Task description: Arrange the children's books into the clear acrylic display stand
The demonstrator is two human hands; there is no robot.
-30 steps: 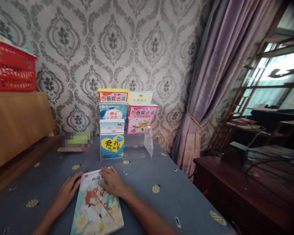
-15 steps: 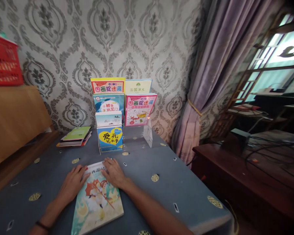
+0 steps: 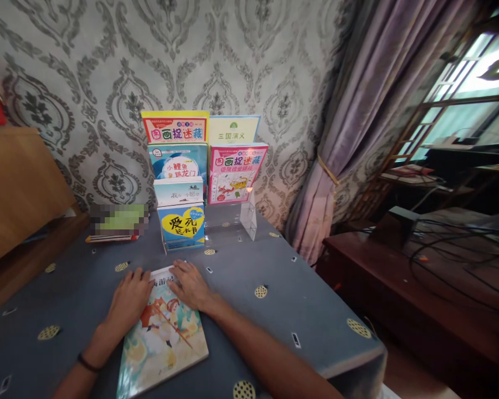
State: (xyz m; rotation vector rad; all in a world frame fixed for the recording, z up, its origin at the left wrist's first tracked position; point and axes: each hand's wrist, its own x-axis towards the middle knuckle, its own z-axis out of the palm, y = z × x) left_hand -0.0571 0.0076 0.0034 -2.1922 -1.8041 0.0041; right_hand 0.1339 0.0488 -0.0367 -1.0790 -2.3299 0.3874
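Observation:
A picture book [image 3: 164,338] with a colourful cartoon cover lies flat on the blue-grey tablecloth [image 3: 274,310] in front of me. My left hand [image 3: 130,298] rests on its top left corner, fingers spread. My right hand [image 3: 190,285] lies flat on its top right corner. Beyond them stands a clear tiered display rack [image 3: 233,221] with several children's books [image 3: 183,166] upright in its left column and two in its right; the lower right tiers are bare.
A small stack of books [image 3: 114,224] lies at the back left of the table. A wooden cabinet [image 3: 16,188] stands at the left. A purple curtain [image 3: 357,111] hangs at the right, with a dark wooden desk [image 3: 419,288] carrying cables beyond the table's right edge.
My left hand has slid from beside the book onto its top left corner. The view has tilted down, so everything sits higher in the picture.

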